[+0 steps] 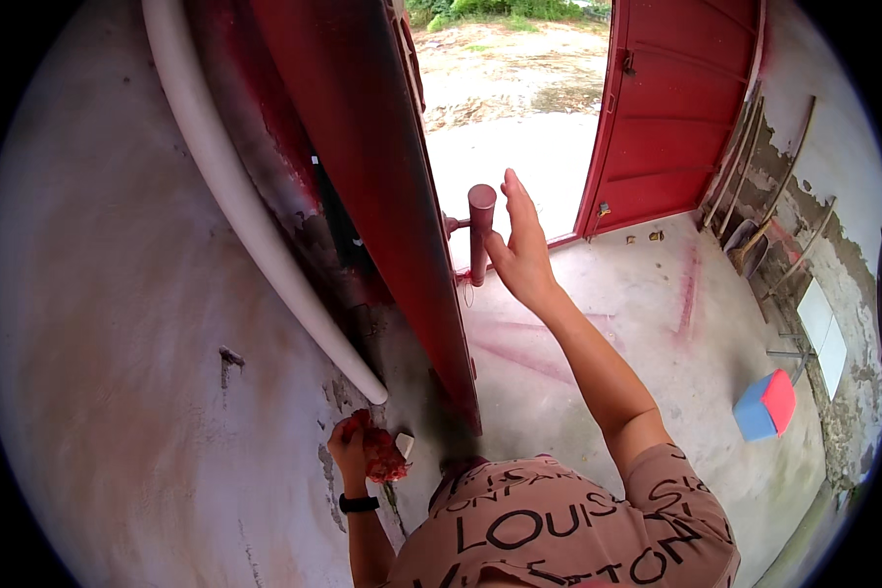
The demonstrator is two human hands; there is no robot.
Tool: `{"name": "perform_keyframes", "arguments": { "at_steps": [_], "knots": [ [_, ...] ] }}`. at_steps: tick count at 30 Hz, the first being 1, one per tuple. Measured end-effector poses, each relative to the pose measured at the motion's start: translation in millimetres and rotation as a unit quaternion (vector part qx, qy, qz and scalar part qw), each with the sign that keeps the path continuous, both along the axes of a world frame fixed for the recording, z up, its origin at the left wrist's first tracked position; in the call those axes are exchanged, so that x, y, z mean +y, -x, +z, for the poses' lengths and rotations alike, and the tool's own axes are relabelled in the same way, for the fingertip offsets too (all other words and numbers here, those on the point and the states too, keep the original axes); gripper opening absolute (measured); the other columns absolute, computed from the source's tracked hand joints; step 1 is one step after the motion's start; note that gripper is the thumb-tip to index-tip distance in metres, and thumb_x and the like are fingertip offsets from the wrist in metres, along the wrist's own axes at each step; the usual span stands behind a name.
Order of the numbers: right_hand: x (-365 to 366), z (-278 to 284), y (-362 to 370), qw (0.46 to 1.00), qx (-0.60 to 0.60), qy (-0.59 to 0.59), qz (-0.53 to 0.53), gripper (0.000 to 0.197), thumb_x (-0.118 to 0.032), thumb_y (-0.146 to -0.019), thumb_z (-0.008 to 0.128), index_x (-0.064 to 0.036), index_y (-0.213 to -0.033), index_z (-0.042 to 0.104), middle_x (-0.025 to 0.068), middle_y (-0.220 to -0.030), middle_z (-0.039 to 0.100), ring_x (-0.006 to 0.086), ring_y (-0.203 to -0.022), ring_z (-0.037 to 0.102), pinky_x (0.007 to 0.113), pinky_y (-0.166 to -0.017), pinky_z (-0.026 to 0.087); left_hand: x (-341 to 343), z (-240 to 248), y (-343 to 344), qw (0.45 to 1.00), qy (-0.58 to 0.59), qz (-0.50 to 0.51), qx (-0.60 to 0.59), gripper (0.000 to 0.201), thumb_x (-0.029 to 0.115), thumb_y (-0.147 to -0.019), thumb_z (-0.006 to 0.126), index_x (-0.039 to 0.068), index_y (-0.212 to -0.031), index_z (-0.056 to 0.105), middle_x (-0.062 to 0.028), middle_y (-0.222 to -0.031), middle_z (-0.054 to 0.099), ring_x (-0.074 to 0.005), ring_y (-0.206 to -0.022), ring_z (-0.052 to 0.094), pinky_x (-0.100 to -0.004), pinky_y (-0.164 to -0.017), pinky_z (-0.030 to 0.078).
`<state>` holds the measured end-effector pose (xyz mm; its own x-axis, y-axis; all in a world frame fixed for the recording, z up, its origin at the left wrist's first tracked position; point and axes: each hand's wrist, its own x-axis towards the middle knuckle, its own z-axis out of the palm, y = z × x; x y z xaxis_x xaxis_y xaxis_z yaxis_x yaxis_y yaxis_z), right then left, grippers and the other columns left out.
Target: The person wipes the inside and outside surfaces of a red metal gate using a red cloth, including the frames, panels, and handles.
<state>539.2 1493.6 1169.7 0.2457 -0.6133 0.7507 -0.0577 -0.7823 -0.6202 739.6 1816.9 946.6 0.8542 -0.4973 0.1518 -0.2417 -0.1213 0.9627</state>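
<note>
Your right hand (pixel 521 245) is open, grip loose, palm flat against the red cylindrical door handle (pixel 480 230) on the near-left door leaf (pixel 382 176), not wrapped round it. If the leaf swings, I'd expect the palm to slide off, or fingers to get pinched between handle and door edge. Your left hand (pixel 355 453) is low at the wall, closed on a red-stained rag (pixel 384 459) just beside the white pipe (pixel 265 245); wet paint there could smear onto wall or pipe.

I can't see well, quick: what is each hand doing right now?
Left hand: closed around a crumpled red rag near the wall.
Right hand: open, fingers straight, against the red door handle, not gripping it.
</note>
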Motion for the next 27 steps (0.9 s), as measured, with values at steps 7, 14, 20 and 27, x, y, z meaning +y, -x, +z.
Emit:
{"name": "perform_keyframes", "arguments": {
  "at_steps": [7,14,20,27],
  "knots": [
    [-9,-21,-67,0.958,0.094,-0.156,0.222,0.039,0.002,-0.076,0.056,0.0018,-0.116,0.056,0.0107,-0.099,0.064,0.018,-0.092,0.06,0.032,-0.087,0.047,64,-63,-34,0.998,-0.02,0.025,0.047,0.022,0.002,-0.077,0.062,-0.003,-0.098,0.066,-0.0112,-0.082,0.069,-0.0175,-0.074,0.064,-0.0308,-0.07,0.051],
    [19,-12,-126,0.961,0.063,-0.131,0.234,0.031,-0.005,-0.08,0.065,0.0014,-0.11,0.06,0.0081,-0.092,0.067,0.0149,-0.089,0.061,0.033,-0.086,0.048,98,-96,-64,0.986,-0.145,0.014,0.081,0.024,0.005,-0.076,0.061,0.0,-0.098,0.067,-0.0135,-0.083,0.07,-0.0233,-0.075,0.068,-0.035,-0.07,0.054],
    [46,-9,-186,0.951,0.151,-0.102,0.251,0.025,-0.007,-0.082,0.068,-0.0017,-0.105,0.06,0.0023,-0.09,0.064,0.0096,-0.085,0.058,0.03,-0.084,0.047,123,-114,-76,0.957,-0.287,0.031,0.035,0.027,0.012,-0.071,0.063,0.003,-0.096,0.068,-0.0158,-0.087,0.069,-0.0285,-0.08,0.067,-0.0373,-0.074,0.053],
    [52,-10,-241,0.949,0.157,-0.026,0.273,0.035,-0.013,-0.08,0.069,-0.0043,-0.112,0.056,0.007,-0.089,0.065,0.0166,-0.081,0.06,0.032,-0.079,0.048,131,-127,-65,0.963,-0.257,0.055,0.061,0.028,0.008,-0.071,0.062,0.003,-0.098,0.067,-0.0138,-0.084,0.069,-0.0243,-0.081,0.068,-0.0335,-0.076,0.052]
  ]
}}
